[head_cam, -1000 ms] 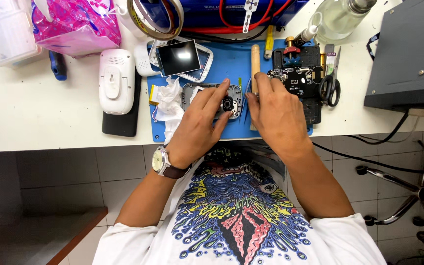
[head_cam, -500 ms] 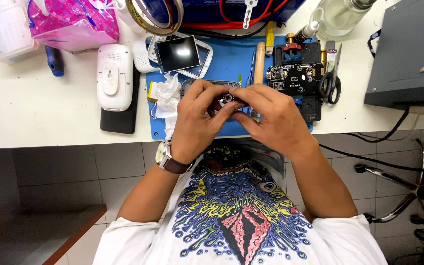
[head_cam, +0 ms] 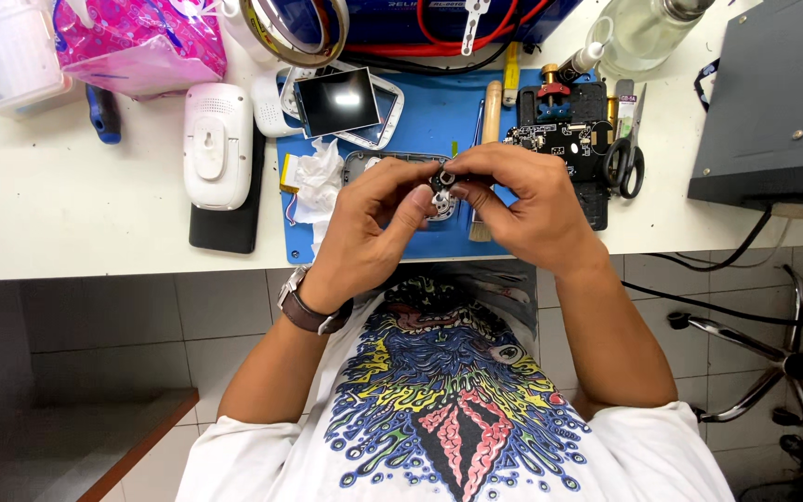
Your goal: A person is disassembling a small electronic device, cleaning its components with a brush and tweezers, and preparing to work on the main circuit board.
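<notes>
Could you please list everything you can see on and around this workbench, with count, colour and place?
small part: one, black and silver, pinched between both hands
work mat: one, blue, bench centre
screen module: one, dark, mat's upper left
circuit board: one, black, mat's right
scissors: one, black-handled, right of board
white device: one, left of mat
pink bag: one, upper left
grey box: one, far right
wristwatch: one, brown strap, left wrist
left hand: one, holding part
right hand: one, holding part
</notes>
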